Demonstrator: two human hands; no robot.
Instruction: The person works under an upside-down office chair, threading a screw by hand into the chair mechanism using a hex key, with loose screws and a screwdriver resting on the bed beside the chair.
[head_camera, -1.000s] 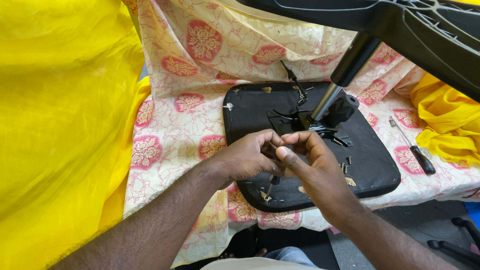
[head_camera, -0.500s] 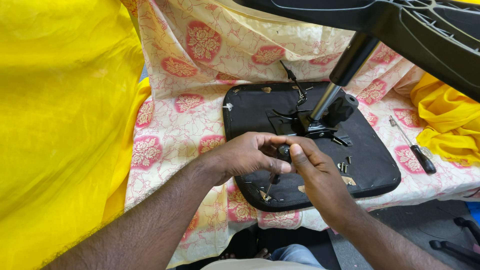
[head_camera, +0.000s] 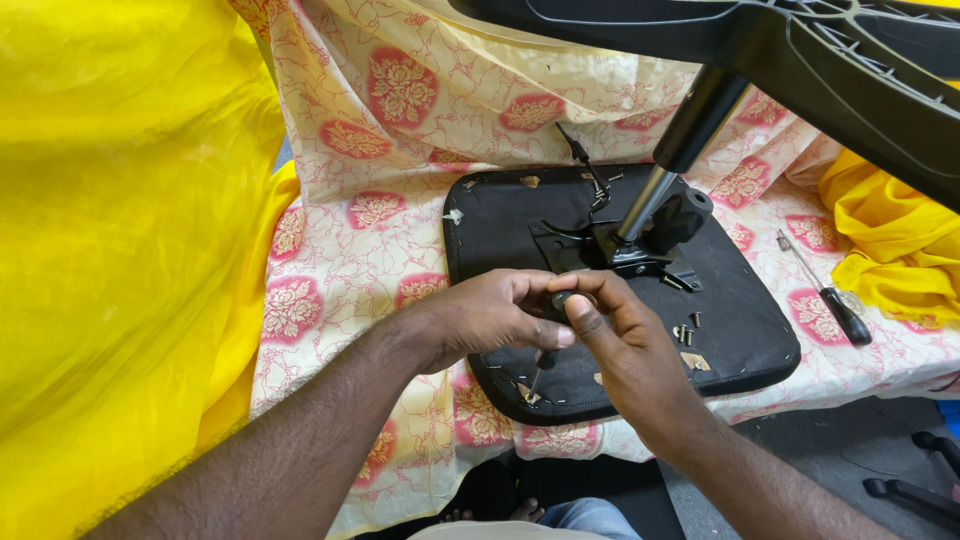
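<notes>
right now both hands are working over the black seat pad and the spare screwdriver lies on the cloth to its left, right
Not quite. The head view shows both hands, left and right, over the black seat pad, but the spare screwdriver lies on the floral cloth to its right.

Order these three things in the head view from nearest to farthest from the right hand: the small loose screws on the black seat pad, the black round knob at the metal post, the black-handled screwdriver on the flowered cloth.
1. Small loose screws, just right of the right hand.
2. Black round knob, above it.
3. Black-handled screwdriver, far right.
</notes>
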